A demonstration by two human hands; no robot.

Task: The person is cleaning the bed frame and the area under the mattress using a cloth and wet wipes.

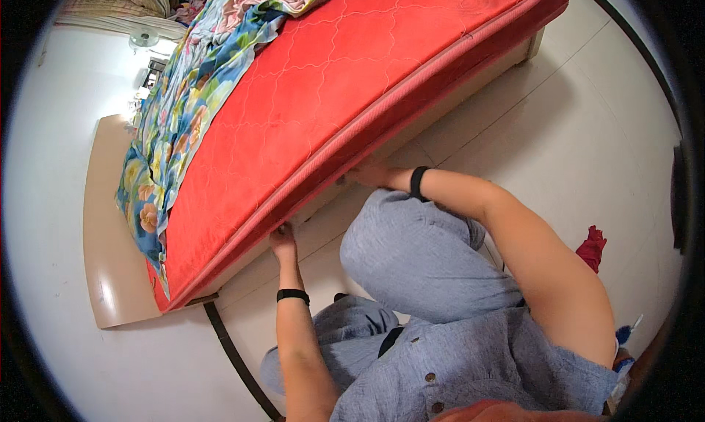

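Note:
A bed with a red quilted mattress [316, 99] runs diagonally across the view, above a pale bed frame [440, 121]. My left hand [282, 242] is at the mattress's lower edge, its fingers curled against the side of the frame. Farther along the same side, my right hand [371, 175] also has bent fingers at the frame's side. The mattress edge and the hands themselves hide part of the fingertips. Both wrists wear black bands.
A floral sheet [198, 99] and pink bedding [257, 4] lie on the mattress. A beige headboard [110, 238] stands against the white wall. My bent knees are close to the bed on the tiled floor [514, 121]. A dark red cloth [592, 249] lies at right.

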